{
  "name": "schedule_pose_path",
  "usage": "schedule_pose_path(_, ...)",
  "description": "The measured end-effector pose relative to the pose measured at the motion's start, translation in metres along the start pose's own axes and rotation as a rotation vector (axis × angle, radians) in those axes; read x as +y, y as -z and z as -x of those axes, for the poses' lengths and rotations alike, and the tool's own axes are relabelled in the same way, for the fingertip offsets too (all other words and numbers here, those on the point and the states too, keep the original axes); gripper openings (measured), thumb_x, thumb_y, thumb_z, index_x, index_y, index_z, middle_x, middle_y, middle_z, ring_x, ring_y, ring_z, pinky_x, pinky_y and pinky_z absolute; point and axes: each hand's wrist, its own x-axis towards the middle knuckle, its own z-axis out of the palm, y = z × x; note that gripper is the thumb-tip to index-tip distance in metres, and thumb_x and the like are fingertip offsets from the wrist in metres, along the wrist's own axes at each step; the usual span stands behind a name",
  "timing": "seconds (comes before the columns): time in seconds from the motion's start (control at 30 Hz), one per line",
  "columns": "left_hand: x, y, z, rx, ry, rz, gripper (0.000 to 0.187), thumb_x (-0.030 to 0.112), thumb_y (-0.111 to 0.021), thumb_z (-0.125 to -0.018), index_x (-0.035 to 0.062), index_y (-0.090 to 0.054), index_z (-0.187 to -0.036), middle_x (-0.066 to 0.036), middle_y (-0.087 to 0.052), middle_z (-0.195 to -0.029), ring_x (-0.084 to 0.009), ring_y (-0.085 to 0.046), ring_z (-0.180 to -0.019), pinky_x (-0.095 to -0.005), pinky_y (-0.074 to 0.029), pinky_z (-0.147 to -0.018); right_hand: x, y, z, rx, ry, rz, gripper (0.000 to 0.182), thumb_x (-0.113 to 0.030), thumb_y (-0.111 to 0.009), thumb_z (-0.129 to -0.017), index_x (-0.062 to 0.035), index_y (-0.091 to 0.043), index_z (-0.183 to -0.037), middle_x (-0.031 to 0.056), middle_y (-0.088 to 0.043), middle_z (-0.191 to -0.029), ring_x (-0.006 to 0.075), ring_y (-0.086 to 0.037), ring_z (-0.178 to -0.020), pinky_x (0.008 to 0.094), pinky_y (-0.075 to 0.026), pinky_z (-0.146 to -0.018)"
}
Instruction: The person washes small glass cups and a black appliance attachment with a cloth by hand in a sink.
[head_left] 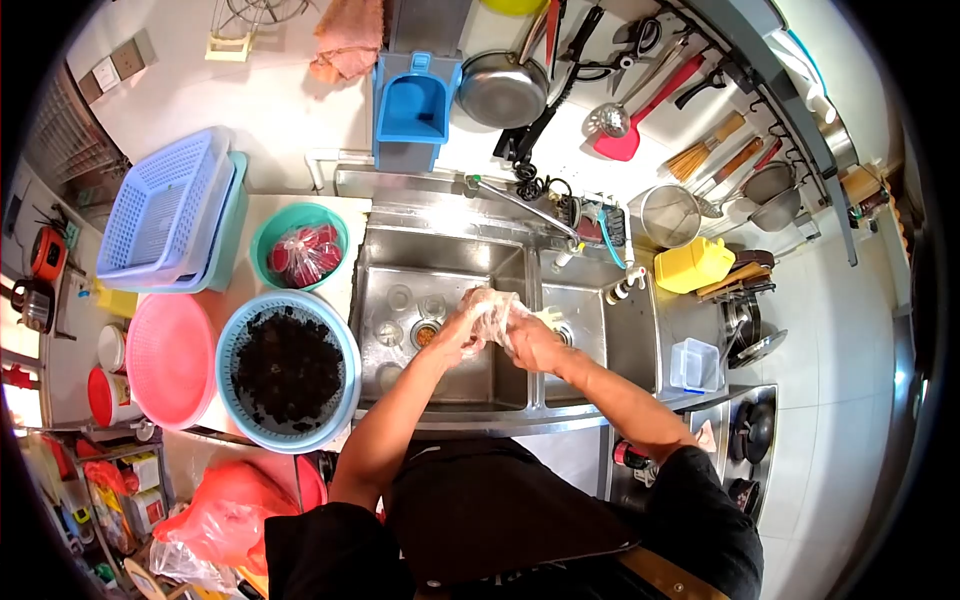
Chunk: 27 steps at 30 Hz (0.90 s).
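Over the steel double sink point(455, 385), my two hands are raised close together in front of me. My left hand point(460, 334) is closed on one side of a crumpled, see-through plastic bag point(492, 311). The other side of this bag is gripped by my right hand point(537, 343), near the divider between the basins. Its exact shape and any contents are hard to make out. Below, in the left basin, several clear round glasses or lids point(400, 297) lie around a drain strainer point(426, 332) with orange-brown bits in it.
A faucet point(525, 208) reaches over the sink from behind. At left stand a blue basket point(352, 385) of dark, wet pieces, a green bowl point(262, 238) with a red bagged item, and a pink basin point(172, 350). A yellow jug point(694, 265) and clear container point(697, 366) are right.
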Motion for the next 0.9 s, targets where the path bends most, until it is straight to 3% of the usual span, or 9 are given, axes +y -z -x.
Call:
schedule_pose_path(0.07,0.008,-0.001,0.01,0.031,-0.026,-0.101,0.047,0.044,-0.052,-0.096,0.0129,-0.047,-0.132,-0.005,-0.064,-0.098,-0.0079,-0.054,-0.057,-0.0193,-0.033,-0.036,-0.003,-0.003,-0.006,-0.026,-0.215,-0.379,0.04,-0.006,-0.06,-0.075,-0.0026,-0.06,-0.115,0.015,-0.065,-0.111,0.0329,-0.062,-0.104,0.0398,-0.049,-0.096)
schedule_pose_path(0.23,-0.006,-0.014,0.01,0.074,-0.334,0.028,0.054,0.031,-0.065,-0.091,0.0164,-0.037,-0.135,-0.004,-0.058,-0.101,-0.0072,-0.054,-0.061,-0.0186,-0.033,-0.035,-0.005,-0.016,-0.012,0.436,-0.444,-2.007,0.048,0.004,-0.061,-0.073,-0.0005,-0.055,-0.12,0.01,-0.065,-0.102,0.0216,-0.066,-0.089,0.0351,-0.056,-0.076)
schedule_pose_path(0.37,-0.007,-0.015,0.009,0.072,-0.355,-0.032,0.055,0.031,-0.067,-0.09,0.0156,-0.04,-0.135,-0.004,-0.058,-0.106,-0.0083,-0.053,-0.062,-0.0214,-0.037,-0.039,-0.016,-0.022,-0.005,0.453,-0.378,-1.694,0.039,0.0,-0.063,-0.076,-0.0029,-0.06,-0.115,0.0069,-0.066,-0.097,0.0168,-0.065,-0.082,0.0322,-0.055,-0.071)
schedule_pose_path(0.47,0.006,-0.028,0.008,0.084,-0.335,-0.032,0.057,0.034,-0.069,-0.089,0.0163,-0.04,-0.135,-0.002,-0.061,-0.097,-0.0059,-0.048,-0.054,-0.0212,-0.031,-0.037,0.005,0.002,0.012,0.024,-0.462,-0.991,0.033,-0.004,-0.06,-0.079,-0.0038,-0.062,-0.112,0.0059,-0.066,-0.098,0.0146,-0.066,-0.079,0.0304,-0.055,-0.071)
schedule_pose_path(0.63,0.026,-0.018,0.007,-0.154,0.32,-0.033,0.045,0.056,-0.054,-0.093,0.0137,-0.057,-0.11,0.002,-0.059,-0.076,-0.0039,-0.034,-0.041,-0.0228,-0.02,-0.032,0.015,-0.011,0.011,-0.048,0.189,0.112,0.026,-0.008,-0.062,-0.071,-0.0051,-0.064,-0.096,0.0174,-0.067,-0.091,0.0401,-0.063,-0.082,0.0395,-0.053,-0.078)
schedule_pose_path(0.73,0.041,-0.026,0.02,-0.218,0.241,-0.088,0.054,0.065,-0.045,-0.093,0.0136,-0.061,-0.098,0.002,-0.056,-0.071,-0.0053,-0.034,-0.042,-0.0203,-0.022,-0.035,0.0,0.005,0.01,-0.008,-0.1,-0.127,0.032,-0.009,-0.061,-0.074,-0.0066,-0.063,-0.105,0.0148,-0.068,-0.099,0.0327,-0.067,-0.085,0.0381,-0.054,-0.079)
schedule_pose_path(0.77,0.03,-0.016,0.006,-0.145,0.245,-0.158,0.048,0.054,-0.056,-0.093,0.0112,-0.058,-0.116,-0.001,-0.061,-0.085,-0.0086,-0.051,-0.056,-0.0225,-0.035,-0.04,0.003,0.001,0.012,-0.008,-0.285,-0.34,0.037,-0.008,-0.061,-0.078,-0.0047,-0.06,-0.114,0.0117,-0.069,-0.102,0.0263,-0.068,-0.086,0.0373,-0.056,-0.079)
schedule_pose_path(0.87,0.014,-0.045,0.015,0.067,-0.274,-0.131,0.055,0.036,-0.067,-0.092,0.0088,-0.046,-0.134,-0.006,-0.061,-0.107,-0.0134,-0.062,-0.082,-0.0272,-0.049,-0.051,-0.001,0.01,0.008,0.169,-0.324,-1.583,0.041,-0.007,-0.064,-0.08,-0.0015,-0.057,-0.12,0.0095,-0.068,-0.104,0.0224,-0.068,-0.088,0.0364,-0.057,-0.08)
schedule_pose_path(0.9,-0.006,-0.034,-0.004,0.025,-0.567,-0.151,0.071,0.023,-0.073,-0.088,0.0067,-0.032,-0.144,-0.008,-0.055,-0.123,-0.016,-0.061,-0.1,-0.0278,-0.053,-0.059,0.001,0.007,0.007,0.27,-0.38,-1.712,0.044,-0.008,-0.067,-0.08,0.0004,-0.056,-0.122,0.0106,-0.067,-0.106,0.0244,-0.068,-0.09,0.0364,-0.058,-0.082)
